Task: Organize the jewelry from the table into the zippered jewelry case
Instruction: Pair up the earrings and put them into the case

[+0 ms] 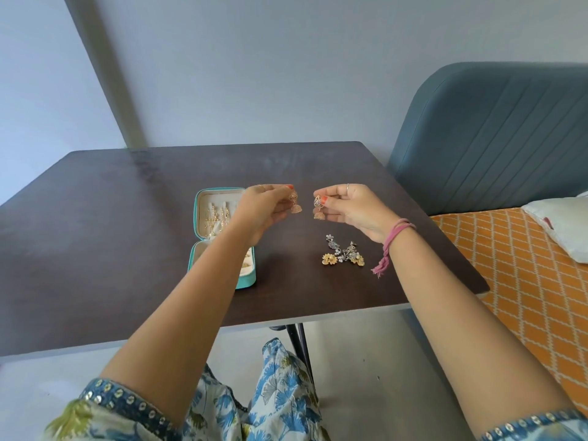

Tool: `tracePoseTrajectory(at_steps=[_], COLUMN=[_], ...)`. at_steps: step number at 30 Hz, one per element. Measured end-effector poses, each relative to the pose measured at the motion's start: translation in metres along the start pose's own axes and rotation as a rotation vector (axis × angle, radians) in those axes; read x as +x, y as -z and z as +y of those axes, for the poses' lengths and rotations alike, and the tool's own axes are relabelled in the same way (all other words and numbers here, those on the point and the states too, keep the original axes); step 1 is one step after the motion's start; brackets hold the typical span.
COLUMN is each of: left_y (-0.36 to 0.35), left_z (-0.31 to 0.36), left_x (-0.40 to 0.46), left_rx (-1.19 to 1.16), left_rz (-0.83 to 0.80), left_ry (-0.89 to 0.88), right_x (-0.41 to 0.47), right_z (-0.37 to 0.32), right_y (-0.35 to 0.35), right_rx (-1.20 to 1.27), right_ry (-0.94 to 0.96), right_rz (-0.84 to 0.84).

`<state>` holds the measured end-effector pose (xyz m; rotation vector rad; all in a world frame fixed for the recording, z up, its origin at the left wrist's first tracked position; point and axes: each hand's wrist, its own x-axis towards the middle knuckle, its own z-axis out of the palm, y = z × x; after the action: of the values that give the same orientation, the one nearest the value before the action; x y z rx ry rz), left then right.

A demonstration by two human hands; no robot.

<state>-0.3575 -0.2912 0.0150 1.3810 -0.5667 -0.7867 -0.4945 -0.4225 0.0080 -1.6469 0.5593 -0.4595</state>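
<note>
a: how far along is this looking to you?

b: partway, i'd judge; the case (pixel 222 237) is lying open on the table (pixel 127 218), left of the hands, and its lid half is already showing several gold drop earrings (pixel 216 214) hanging in it; the lower half is showing a few small gold pieces too, though the left arm is covering most of it.

a: and the hands?

b: both are hovering above the table, well apart from the surface; the left hand (pixel 264 205) is pinching one gold bell earring (pixel 294 203) by its top, and the right hand (pixel 353 211) is pinching its twin (pixel 318 208) the same way; the two earrings are dangling near each other between the hands, not touching.

a: so that pair is going in next?

b: that's my guess; they are not in the case yet.

a: what is remaining?

b: a small pile (pixel 345 254) is sitting on the table below the right hand; i'm making out a gold flower piece (pixel 329 259) and some silvery dangling earrings tangled together; how many pieces exactly, i cannot tell.

a: and the zipper?

b: the case is lying fully open, so closing it is a step not yet done.
</note>
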Motion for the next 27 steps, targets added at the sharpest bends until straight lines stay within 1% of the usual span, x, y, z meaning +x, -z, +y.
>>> tracePoseTrajectory(at_steps=[3, 7, 12, 19, 23, 27], left_y=[0.006, 0.009, 0.005, 0.003, -0.001, -0.003], left_z=[0.001, -0.006, -0.004, 0.002, 0.005, 0.005], left_x=[0.009, 0.024, 0.040, 0.053, 0.056, 0.060], left_rx=[0.098, 0.354, 0.553, 0.673, 0.761, 0.817], left_rz=[0.005, 0.019, 0.054, -0.012, -0.096, -0.108], left_ry=[0.037, 0.090, 0.178, 0.301, 0.371, 0.405], right_x=[0.012, 0.025, 0.043, 0.057, 0.064, 0.065], right_z=[-0.001, -0.001, 0.005, 0.010, 0.011, 0.008], right_y=[-0.007, -0.016, -0.021, -0.034, -0.040, -0.046], right_rx=[0.086, 0.092, 0.091, 0.063, -0.026, -0.108], right_ry=[-0.066, -0.179, -0.295, -0.415, -0.451, -0.454], right_rz=[-0.044, -0.060, -0.070, -0.090, -0.074, -0.030])
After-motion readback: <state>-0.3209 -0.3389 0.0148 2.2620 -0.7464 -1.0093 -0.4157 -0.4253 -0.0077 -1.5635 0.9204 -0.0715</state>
